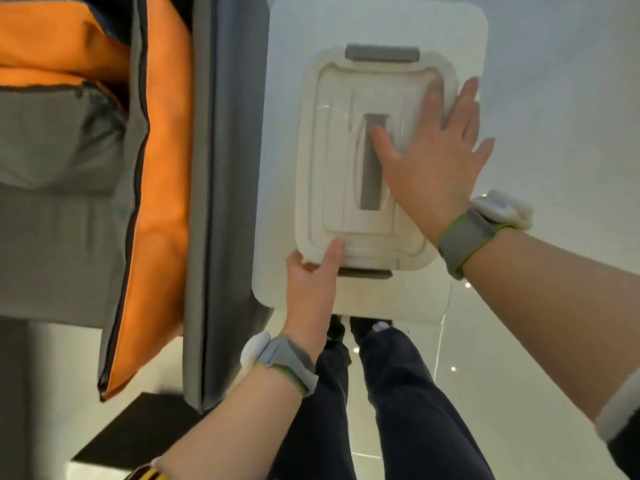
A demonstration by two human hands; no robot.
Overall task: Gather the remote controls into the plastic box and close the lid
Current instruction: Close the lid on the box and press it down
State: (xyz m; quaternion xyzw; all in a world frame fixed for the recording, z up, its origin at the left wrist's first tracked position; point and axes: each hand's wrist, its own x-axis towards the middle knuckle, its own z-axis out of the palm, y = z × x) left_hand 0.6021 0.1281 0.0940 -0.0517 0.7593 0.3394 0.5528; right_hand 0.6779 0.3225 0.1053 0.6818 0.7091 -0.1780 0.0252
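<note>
The white plastic box [313, 161] stands on a small white table [287, 64] with its lid [346, 140] lying on top. A grey handle [372, 181] runs along the lid's middle, and grey latches sit at the far end [382, 53] and the near end [365, 273]. My right hand [433, 161] lies flat on the right half of the lid, fingers spread and straight. My left hand [313, 275] grips the lid's near left corner, thumb on top and fingers under the rim. No remote control is visible; the box's inside is hidden.
A grey and orange sofa [104, 168] stands close along the table's left side. My legs in dark trousers [381, 393] are below the table's near edge. A dark mat [138, 431] lies on the pale glossy floor [554, 64].
</note>
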